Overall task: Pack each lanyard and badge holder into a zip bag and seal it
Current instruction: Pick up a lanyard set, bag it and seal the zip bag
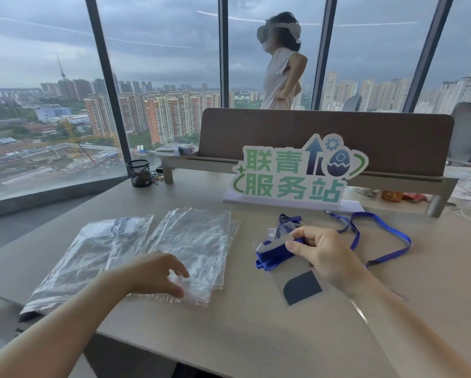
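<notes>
A stack of clear zip bags (198, 241) lies on the table (256, 336) left of centre. My left hand (160, 274) reaches over the stack's near corner, fingers bent, touching or pinching the top bag. My right hand (321, 255) grips a bundled blue lanyard (272, 255) together with a clear badge holder (299, 285) that has a dark corner patch. A second blue lanyard (379, 230) lies loose on the table behind my right hand.
More clear bags (92, 255) lie at the left near the table edge. A standing sign (297, 175) and a desk divider (324, 140) are behind. A black mesh cup (138, 173) stands far left. A person (280, 66) stands at the window.
</notes>
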Demonstrator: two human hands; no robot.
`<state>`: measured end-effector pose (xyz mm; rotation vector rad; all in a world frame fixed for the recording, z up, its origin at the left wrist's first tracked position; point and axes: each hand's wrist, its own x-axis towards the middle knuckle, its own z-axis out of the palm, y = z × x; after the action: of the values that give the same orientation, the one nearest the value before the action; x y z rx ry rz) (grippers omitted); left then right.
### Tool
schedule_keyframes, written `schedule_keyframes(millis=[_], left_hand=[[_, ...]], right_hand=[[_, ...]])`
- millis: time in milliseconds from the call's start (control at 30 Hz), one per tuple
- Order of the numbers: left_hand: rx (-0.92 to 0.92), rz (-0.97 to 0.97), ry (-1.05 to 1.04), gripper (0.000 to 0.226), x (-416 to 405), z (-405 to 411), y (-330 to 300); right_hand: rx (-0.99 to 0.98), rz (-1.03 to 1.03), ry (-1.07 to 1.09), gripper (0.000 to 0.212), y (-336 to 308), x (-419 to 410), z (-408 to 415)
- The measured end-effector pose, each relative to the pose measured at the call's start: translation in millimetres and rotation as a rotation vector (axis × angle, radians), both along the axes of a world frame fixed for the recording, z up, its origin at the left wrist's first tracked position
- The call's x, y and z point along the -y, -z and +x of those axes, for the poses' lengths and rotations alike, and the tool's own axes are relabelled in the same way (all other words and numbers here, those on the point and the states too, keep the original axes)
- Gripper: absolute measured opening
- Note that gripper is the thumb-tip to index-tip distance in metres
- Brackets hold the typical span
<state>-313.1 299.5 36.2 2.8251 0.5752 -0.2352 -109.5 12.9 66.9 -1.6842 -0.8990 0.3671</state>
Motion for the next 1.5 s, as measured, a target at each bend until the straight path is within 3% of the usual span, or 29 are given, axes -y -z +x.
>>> schedule_keyframes(millis=[100,233,400,567,633,733,900,1100,1167,1500], left_hand=[[0.039,0.099,0.049,0.018,1.3,4.9,-2.2],[0.135,0.198,0.076,0.016,7.7,13.1,4.3],[0.399,0.141,0.173,0.012,57.2,39.9,9.7],[0.298,0.168,0.169,0.017,122.7,72.2,29.3],[0.262,0.096,0.153,0.022,136.1,76.9,35.7],[0.279,-0.079,0.149,0.025,135.7,78.3,39.6],[0.421,-0.186,0.162,0.029,128.3,84.9,42.4],[0.618,-0.359,-0.001,0.024,135.4,86.4,43.5],[0.670,-0.379,-0.004,0.023,140.4,86.6,42.5],[0.616,-0.353,0.029,0.040,150.4,87.2,42.1]], right_hand=[[-0.039,0.024,0.015,0.014,-1.2,6.5,1.3],[-0.090,0.050,0.019,0.018,-0.9,9.3,2.8],[-0.259,0.097,0.080,0.019,0.6,9.0,4.1],[-0.323,0.040,0.124,0.017,14.0,18.3,3.8],[-0.380,0.023,0.125,0.024,20.1,27.4,5.0],[-0.407,-0.092,0.127,0.015,25.8,43.9,8.1],[-0.454,-0.257,0.020,0.015,32.4,43.1,-5.9],[-0.343,-0.442,0.066,0.014,45.9,30.8,-9.9],[-0.345,-0.487,0.066,0.024,50.7,27.4,-11.6],[-0.684,-0.257,0.390,0.023,67.7,13.3,-8.2]])
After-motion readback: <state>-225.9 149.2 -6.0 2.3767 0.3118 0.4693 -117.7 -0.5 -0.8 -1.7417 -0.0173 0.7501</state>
